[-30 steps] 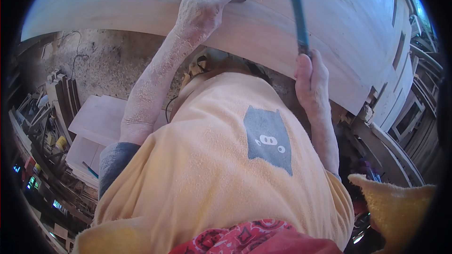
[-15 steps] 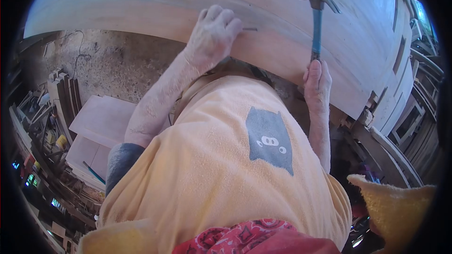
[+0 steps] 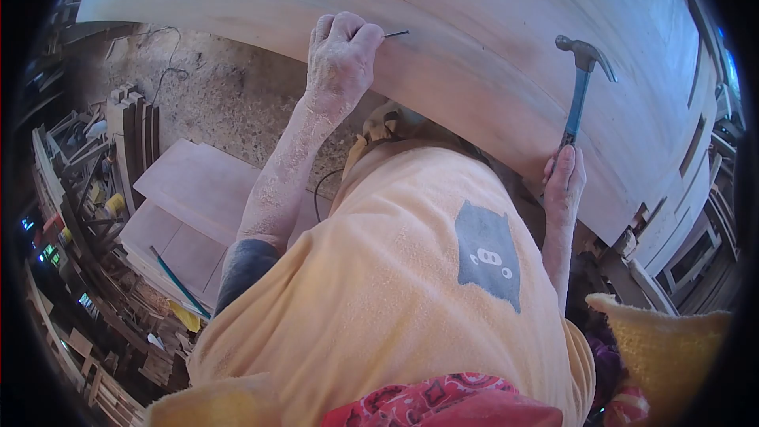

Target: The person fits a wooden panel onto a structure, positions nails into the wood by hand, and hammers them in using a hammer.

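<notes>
My left hand (image 3: 341, 59) is closed just over the near edge of a large pale wooden panel (image 3: 474, 55). A thin dark metal piece, like a nail or punch (image 3: 397, 33), sticks out to the right from between its fingers. Further right, my right hand (image 3: 564, 178) grips a claw hammer (image 3: 578, 99) low on its blue handle. The hammer head is raised above the panel, tilted with its claw to the right, and apart from the metal piece. Pale dust coats my left hand and forearm.
Pale boards (image 3: 190, 221) are stacked at the lower left, with a thin green rod (image 3: 180, 283) on them. Upright wood pieces (image 3: 126, 130) and scrap stand beyond. A cable (image 3: 168, 71) lies on the floor. Timber frames (image 3: 692, 257) stand at the right.
The hammer and my right hand have moved right and down in the view. My left hand has shifted slightly left, still holding the metal piece. The whole view has turned a little.
</notes>
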`<state>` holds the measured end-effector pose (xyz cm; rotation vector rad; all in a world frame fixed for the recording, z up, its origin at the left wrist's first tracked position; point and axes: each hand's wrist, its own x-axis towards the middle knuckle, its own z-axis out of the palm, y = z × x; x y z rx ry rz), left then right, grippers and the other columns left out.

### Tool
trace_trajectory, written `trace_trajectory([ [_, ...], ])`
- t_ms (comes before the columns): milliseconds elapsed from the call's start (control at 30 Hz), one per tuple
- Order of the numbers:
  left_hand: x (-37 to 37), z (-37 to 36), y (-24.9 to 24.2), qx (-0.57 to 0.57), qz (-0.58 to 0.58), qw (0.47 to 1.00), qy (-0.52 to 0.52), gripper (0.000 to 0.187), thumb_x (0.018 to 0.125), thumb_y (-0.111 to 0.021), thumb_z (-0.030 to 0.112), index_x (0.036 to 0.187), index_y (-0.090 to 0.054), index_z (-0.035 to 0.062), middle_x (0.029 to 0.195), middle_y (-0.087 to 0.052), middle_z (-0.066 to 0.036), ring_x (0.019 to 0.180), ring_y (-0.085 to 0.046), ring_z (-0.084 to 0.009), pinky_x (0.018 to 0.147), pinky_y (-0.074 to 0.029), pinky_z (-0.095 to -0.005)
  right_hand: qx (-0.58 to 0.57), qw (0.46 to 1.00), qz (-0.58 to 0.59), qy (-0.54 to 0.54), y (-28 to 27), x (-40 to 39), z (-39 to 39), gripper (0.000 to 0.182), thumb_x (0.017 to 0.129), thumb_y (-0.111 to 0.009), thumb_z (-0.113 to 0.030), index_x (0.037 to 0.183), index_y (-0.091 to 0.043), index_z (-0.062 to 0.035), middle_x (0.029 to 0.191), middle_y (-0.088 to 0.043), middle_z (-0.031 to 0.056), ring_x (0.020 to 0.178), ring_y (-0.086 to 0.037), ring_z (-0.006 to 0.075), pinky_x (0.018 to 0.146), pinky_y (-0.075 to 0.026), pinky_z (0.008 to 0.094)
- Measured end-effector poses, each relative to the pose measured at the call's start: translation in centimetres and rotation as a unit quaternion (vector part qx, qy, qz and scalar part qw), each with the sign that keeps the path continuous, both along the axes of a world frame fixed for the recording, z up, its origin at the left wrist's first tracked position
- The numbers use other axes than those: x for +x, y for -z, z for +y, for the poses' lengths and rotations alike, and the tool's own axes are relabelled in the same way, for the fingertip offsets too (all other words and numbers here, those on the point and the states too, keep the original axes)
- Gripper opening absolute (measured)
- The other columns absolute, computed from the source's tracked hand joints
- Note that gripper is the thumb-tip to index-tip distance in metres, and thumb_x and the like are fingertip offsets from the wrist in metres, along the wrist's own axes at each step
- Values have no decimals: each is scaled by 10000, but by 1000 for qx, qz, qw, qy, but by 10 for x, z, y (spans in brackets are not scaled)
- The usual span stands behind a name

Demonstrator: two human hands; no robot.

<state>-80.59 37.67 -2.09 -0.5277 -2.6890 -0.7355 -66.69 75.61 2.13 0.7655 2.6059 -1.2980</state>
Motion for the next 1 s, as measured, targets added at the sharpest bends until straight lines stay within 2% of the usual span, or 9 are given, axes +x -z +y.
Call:
trace_trajectory([
  [200,-10,-19,0,-20,15,999,-44,96,886,-739,57,939,-703,128,888,-612,-51,897,-593,-300,819,-506,-399,-8,1000,-13,12,-1,-1,-2,511,1102,-427,-543,960,-579,-77,690,-523,-26,572,-468,64,527,-387,244],
  [233,-14,-23,1,-29,21,998,-56,81,897,-736,69,939,-705,130,887,-610,-55,896,-593,-302,820,-509,-398,-11,1000,-12,15,-2,-2,-3,485,1107,-430,-509,934,-569,-78,687,-522,-24,574,-473,72,528,-390,254],
  [300,-24,-40,3,-41,13,995,-87,46,919,-726,100,951,-710,129,902,-628,-67,910,-604,-314,825,-519,-405,-15,1000,-10,21,-5,-4,-6,444,1118,-436,-440,883,-549,-81,681,-520,-19,579,-484,87,530,-396,275],
  [467,-49,-87,11,-51,17,986,-157,61,952,-705,147,1007,-716,122,968,-693,-104,981,-637,-359,849,-534,-449,-7,1000,-22,21,-4,-6,-4,448,1117,-435,-448,888,-550,-80,686,-528,-18,586,-489,87,533,-399,275],
  [567,-59,-94,15,-48,39,983,-174,29,926,-706,113,949,-699,130,882,-646,-82,911,-620,-335,843,-519,-450,-6,999,-27,22,-6,-7,-7,449,1117,-436,-449,889,-551,-79,685,-527,-16,588,-490,88,534,-400,275],
  [867,-63,-98,13,-51,40,988,-137,19,923,-702,111,922,-691,125,873,-649,-79,896,-631,-338,828,-522,-448,-8,1000,-16,9,-6,-15,-17,460,1118,-435,-445,869,-551,-76,680,-525,-10,589,-492,99,540,-397,285],
  [1000,-65,-99,11,-51,28,989,-137,39,936,-708,143,971,-708,126,906,-656,-83,949,-636,-342,817,-533,-443,15,999,-4,-29,-2,-25,-26,469,1116,-438,-447,865,-551,-68,679,-533,5,601,-501,121,568,-405,312],
])
